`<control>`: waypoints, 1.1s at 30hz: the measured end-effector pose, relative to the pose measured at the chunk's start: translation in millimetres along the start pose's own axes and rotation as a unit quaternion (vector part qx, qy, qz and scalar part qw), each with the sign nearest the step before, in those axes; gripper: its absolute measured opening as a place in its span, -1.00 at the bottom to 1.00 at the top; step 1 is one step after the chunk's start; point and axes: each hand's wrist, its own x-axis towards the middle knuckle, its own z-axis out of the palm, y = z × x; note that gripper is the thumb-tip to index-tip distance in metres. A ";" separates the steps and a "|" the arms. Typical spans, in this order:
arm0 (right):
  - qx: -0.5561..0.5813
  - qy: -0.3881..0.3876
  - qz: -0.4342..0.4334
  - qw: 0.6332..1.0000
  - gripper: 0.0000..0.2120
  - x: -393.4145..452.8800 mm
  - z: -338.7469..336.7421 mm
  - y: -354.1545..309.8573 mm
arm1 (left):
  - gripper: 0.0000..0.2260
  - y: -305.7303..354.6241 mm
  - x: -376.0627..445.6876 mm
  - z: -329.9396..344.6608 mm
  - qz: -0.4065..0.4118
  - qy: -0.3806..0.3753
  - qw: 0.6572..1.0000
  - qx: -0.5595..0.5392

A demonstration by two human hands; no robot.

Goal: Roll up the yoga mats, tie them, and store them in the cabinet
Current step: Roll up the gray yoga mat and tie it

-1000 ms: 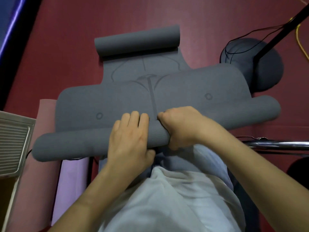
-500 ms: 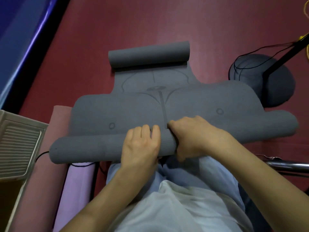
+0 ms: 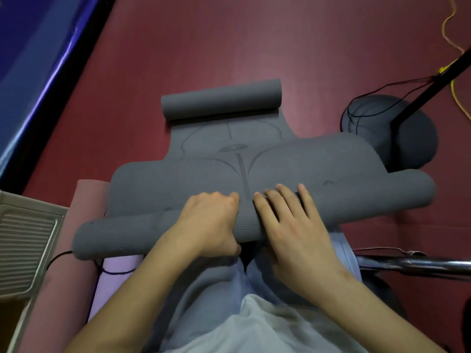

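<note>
A grey yoga mat (image 3: 318, 164) lies on the red floor, its near part rolled into a thick roll (image 3: 122, 233) that runs across the view. The far end (image 3: 221, 100) is curled into a small roll. My left hand (image 3: 209, 222) grips the near roll at its middle, fingers curled over the top. My right hand (image 3: 288, 220) lies flat on the roll just to the right, fingers straight and spread, pressing on it.
A pink mat (image 3: 84, 200) and a lilac mat (image 3: 114, 281) lie under the grey roll's left end. A white ribbed unit (image 3: 25, 240) stands at the left edge. A round black stand base (image 3: 407, 138) with cables sits at the right, and a chrome bar (image 3: 413, 264) below it.
My right hand has gone from curled round the roll to flat with straight fingers. My left hand has gone from flat to curled. The roll has advanced along the mat.
</note>
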 end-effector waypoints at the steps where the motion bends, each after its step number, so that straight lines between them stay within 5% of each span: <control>1: 0.003 0.010 0.002 1.000 -0.11 -0.6 1.8 -0.8 | -0.47 -2.2 2.0 -3.2 0.000 -0.016 1.000 -0.006; 6: 0.002 0.100 0.006 0.995 -0.50 13.3 13.7 1.2 | -0.46 -5.2 7.5 -7.9 -0.005 -0.054 0.998 -0.019; 11: -0.034 0.091 -0.007 0.995 -0.62 38.7 13.2 4.6 | -0.51 -2.9 3.2 0.8 -0.029 -0.016 0.999 -0.034; 16: -0.038 -0.074 -0.051 0.995 -0.39 55.3 -8.8 12.1 | -0.41 -3.8 1.3 7.8 -0.031 0.037 0.999 -0.009; 20: 0.006 -0.204 -0.070 0.976 -0.40 82.6 -38.4 20.0 | -0.29 -9.2 3.8 0.8 -0.004 0.049 0.999 -0.012; 25: 0.059 -0.418 -0.046 0.905 -0.28 131.6 -55.9 28.4 | -0.44 -7.9 5.0 0.6 -0.018 0.101 0.995 -0.011; 33: 0.089 -0.439 -0.032 0.894 -0.27 142.7 -48.5 29.5 | -0.36 -14.7 21.6 8.4 -0.024 0.094 0.995 0.029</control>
